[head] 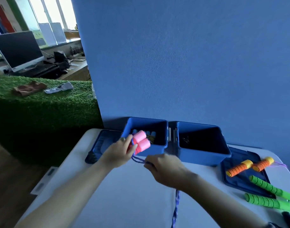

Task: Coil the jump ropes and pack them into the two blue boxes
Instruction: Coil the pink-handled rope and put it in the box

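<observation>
Left hand [119, 151] grips pink handles [141, 140] at left blue box [145, 152] front rim; right hand [164, 168] pinches blue cord [175, 209] trailing off table. You keep wraps tight, feed slack steadily.

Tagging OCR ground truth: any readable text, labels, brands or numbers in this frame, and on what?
None readable.
Papers on the window sill: blank or too blurred to tell.
Monitor: dark, no text visible.
Blue boxes, pink handles, orange handles, green handles: no print visible.

boxes [173, 142] side by side (lids [239, 175] outside)
</observation>
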Tool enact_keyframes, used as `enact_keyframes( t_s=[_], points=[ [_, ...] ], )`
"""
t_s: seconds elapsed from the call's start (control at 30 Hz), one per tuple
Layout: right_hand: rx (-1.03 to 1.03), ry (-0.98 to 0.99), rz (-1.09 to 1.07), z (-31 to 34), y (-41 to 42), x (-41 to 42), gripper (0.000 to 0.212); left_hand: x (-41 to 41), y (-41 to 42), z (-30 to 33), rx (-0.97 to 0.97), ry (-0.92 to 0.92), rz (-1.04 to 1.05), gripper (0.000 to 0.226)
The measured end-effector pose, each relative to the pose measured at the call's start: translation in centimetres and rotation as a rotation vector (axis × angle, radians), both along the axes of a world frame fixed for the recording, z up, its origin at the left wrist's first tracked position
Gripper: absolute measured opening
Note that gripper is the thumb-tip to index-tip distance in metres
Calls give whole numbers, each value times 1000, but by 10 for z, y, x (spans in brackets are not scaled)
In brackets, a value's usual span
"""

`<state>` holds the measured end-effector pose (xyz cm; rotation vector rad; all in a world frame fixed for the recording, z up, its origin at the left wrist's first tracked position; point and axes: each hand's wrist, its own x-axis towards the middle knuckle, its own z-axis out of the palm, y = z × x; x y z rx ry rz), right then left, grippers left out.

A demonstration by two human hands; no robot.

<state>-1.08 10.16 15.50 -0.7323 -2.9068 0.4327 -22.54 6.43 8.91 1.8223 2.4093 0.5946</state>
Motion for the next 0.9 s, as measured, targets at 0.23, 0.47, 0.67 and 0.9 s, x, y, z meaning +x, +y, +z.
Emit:
enact_keyframes(
  t_s=[0.23, 0.47, 0.67, 0.9],
  points=[
    [-127, 10, -16, 13, 70, 3, 15, 37, -23, -6, -161, 26, -385, 68],
    [-453, 50, -29, -9, 101, 6, 16, 59, -42, 24, -155, -132, -496, 68],
    [-751, 257, -248, -50, 108, 10, 23, 60, -41, 24, 4, -351, -407, 83],
    [-1122, 407, -351, -81, 54, -5, 29, 23, -10, 27, 321, -374, -115, 79]
  ],
)
